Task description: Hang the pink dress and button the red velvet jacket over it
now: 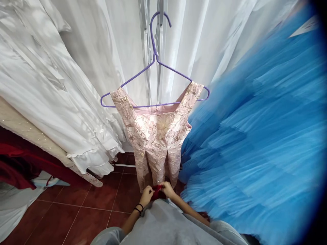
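Note:
My left hand (146, 195), with dark bands at its wrist, and my right hand (168, 190) are close together in front of my body. Both have their fingers pinched on a small dark red piece (157, 193), perhaps of fabric; its kind is not clear. Just beyond them hangs a pale pink dress (156, 132) with a metallic floral pattern and wide straps. It is on a purple hanger (153, 37), whose hook is up at a metal upright. The lower part of the dress is partly hidden behind my hands.
To the right, a layered blue tulle gown (245, 136) fills the side. White garments (63, 102) hang at the left, beside a beige sparkly one (33, 126) and dark red cloth (15, 163). A white curtain (194, 34) is behind. Below lies a red tiled floor (99, 197).

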Tool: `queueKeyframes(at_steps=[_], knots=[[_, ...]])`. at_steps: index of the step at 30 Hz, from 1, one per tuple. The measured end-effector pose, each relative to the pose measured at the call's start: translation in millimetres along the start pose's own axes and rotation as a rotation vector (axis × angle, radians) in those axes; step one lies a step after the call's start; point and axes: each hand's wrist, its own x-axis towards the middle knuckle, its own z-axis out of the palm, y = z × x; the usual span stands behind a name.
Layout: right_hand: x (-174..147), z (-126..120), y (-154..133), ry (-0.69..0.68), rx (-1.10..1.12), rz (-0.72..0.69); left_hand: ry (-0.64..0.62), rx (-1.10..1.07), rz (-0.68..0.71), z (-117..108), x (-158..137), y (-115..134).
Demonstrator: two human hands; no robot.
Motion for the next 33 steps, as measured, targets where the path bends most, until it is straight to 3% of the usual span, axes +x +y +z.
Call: queueKeyframes(at_steps=[3,7,10,14,20,28,30,33], knots=[[19.2,-23.4,-20.2,0.011,0.078,-0.027,0.156,-0.040,0.155,-32.1,9.1,18.5],[27.2,-58.6,-77.4,0.054,0.189,-0.089,0.247,-0.072,0.359,-70.7,21.7,64.3],[23.3,-77.2,-128.3,0.093,0.236,-0.154,0.318,-0.067,0.431,-77.3,30.7,98.1],[13.8,-91.3,-181.2,0.222,0.343,-0.251,0.390,-0.050,0.453,-66.5,32.4,123.5],[3.6,-111.8,-209.1,0.399,0.385,-0.295,0.307,0.125,0.273,-63.8,11.3,107.7],[-10.3,-112.7,-221.2,0.424,0.532,-0.159,0.324,-0.018,-0.042,-73.2,-5.5,77.3],[-14.2,-117.6,-226.1,0.431,0.519,-0.173,0.345,-0.078,-0.079,-82.9,-4.6,77.0],[-15.8,-135.7,-228.0,0.456,0.423,-0.215,0.415,-0.205,-0.085,-117.3,-3.0,78.6]])
